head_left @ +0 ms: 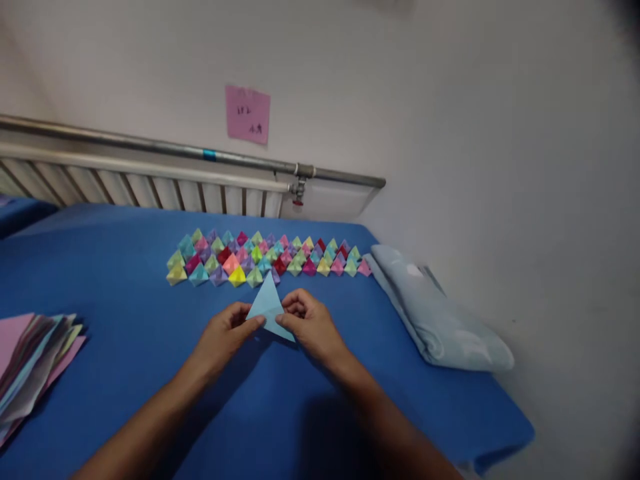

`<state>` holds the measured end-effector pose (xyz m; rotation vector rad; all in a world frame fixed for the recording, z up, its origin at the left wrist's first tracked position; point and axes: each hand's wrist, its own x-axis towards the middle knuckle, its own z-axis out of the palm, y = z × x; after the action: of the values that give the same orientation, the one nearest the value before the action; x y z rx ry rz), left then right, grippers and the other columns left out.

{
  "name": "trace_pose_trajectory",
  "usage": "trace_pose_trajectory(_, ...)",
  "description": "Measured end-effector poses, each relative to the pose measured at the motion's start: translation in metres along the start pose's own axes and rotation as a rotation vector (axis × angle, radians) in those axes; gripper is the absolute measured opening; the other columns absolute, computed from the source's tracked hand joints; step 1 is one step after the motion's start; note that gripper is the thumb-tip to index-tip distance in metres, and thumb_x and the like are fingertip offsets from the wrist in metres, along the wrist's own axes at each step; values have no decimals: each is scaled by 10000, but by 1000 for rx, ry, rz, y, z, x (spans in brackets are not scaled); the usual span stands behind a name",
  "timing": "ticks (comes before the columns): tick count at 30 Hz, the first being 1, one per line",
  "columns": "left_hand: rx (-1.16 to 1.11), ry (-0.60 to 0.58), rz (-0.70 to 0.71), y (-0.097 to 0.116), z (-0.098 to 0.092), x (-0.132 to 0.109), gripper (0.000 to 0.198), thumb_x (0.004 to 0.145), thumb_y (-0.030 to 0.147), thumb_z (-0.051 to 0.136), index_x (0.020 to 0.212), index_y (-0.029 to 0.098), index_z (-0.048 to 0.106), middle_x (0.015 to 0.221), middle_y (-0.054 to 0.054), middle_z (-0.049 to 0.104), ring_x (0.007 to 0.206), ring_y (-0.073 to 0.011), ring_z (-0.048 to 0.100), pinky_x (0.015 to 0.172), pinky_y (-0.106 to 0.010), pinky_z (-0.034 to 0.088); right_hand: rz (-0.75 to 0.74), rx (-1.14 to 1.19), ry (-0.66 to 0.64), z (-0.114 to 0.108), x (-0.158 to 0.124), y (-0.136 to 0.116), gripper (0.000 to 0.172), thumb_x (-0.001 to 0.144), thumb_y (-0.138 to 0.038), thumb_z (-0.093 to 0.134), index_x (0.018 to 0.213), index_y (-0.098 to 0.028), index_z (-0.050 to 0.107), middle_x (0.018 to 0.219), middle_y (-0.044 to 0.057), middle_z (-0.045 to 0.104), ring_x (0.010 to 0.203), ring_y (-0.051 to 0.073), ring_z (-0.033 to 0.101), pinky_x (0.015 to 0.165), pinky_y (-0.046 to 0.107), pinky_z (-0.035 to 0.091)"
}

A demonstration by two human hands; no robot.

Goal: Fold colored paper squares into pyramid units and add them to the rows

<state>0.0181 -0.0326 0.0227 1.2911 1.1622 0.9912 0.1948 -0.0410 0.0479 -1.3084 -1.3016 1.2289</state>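
A light blue sheet of paper (270, 303), showing a pointed, triangle-like outline, is held up over the blue surface. My left hand (233, 333) pinches its left side, thumb on the near face. On the right side, my right hand (310, 323) grips it the same way, with the fingers curled behind. Just beyond the sheet's tip stand rows of small folded paper pieces (237, 275) in many colours; the tip overlaps the front row in view. The back of the sheet is hidden from me.
Stacked coloured paper sheets (45, 360) lie at the left. A folded pale blue blanket (440, 320) rests along the right edge of the blue-covered surface (150, 413). Behind are a radiator (165, 190), a metal pipe (150, 145) and a pink note (248, 114) on the wall.
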Motion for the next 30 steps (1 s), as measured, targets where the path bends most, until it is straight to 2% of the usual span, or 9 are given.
trace_pose_trajectory(2, -127, 56, -24, 10, 8, 23, 421, 627, 551, 776, 737, 161, 662, 675, -21, 658, 647, -172, 641, 587, -284, 501, -64, -8, 49, -4, 19, -5, 168, 642, -213, 645, 761, -202, 527, 604, -85, 487, 554, 81, 443, 543, 212, 349)
trace_pose_trajectory(4, -245, 95, -75, 11, 17, 38, 474, 544, 559, 824, 720, 151, 658, 667, -7, 639, 647, -166, 641, 577, -266, 495, -103, -1, 125, -7, 32, -1, 159, 631, -210, 633, 751, -203, 530, 599, -82, 492, 559, 86, 452, 552, 215, 363)
trace_pose_trajectory(7, -339, 63, -145, -2, 27, 50, 517, 494, 541, 871, 749, 135, 678, 695, -17, 659, 661, -164, 648, 579, -252, 499, -108, 27, 221, -12, 40, 15, 134, 640, -223, 614, 750, -207, 540, 619, -72, 519, 576, 95, 479, 564, 219, 384)
trace_pose_trajectory(11, -379, 29, -186, -24, 36, 53, 485, 542, 520, 876, 788, 137, 709, 745, -35, 697, 719, -169, 666, 626, -250, 522, -33, 46, 235, -21, 40, 31, 125, 643, -223, 612, 746, -214, 543, 613, -75, 515, 562, 94, 468, 541, 216, 372)
trace_pose_trajectory(15, -412, 7, -234, -35, 32, 55, 421, 600, 496, 865, 799, 154, 722, 779, -47, 729, 753, -167, 679, 678, -247, 533, 15, 62, 248, -22, 40, 29, 134, 632, -214, 621, 732, -218, 533, 597, -78, 488, 559, 93, 454, 547, 217, 374)
trace_pose_trajectory(19, -433, -35, -220, -36, 19, 60, 369, 628, 479, 856, 758, 160, 724, 722, -22, 713, 685, -133, 658, 698, -232, 530, -11, 69, 188, -15, 34, 22, 127, 646, -231, 625, 743, -216, 543, 605, -71, 490, 565, 95, 443, 549, 218, 372)
trace_pose_trajectory(26, -387, 3, -219, -31, 14, 62, 410, 566, 483, 887, 785, 167, 744, 637, -11, 693, 620, -129, 638, 654, -224, 515, 55, 84, 138, -8, 31, 24, 120, 655, -231, 633, 734, -215, 543, 609, -70, 501, 566, 95, 457, 550, 220, 372)
trace_pose_trajectory(30, -421, -3, -276, -25, 14, 57, 430, 507, 495, 909, 689, 153, 722, 574, -24, 675, 570, -126, 616, 613, -223, 507, 25, 81, 133, -9, 29, 22, 128, 674, -252, 647, 758, -214, 557, 626, -66, 515, 580, 98, 466, 562, 226, 380)
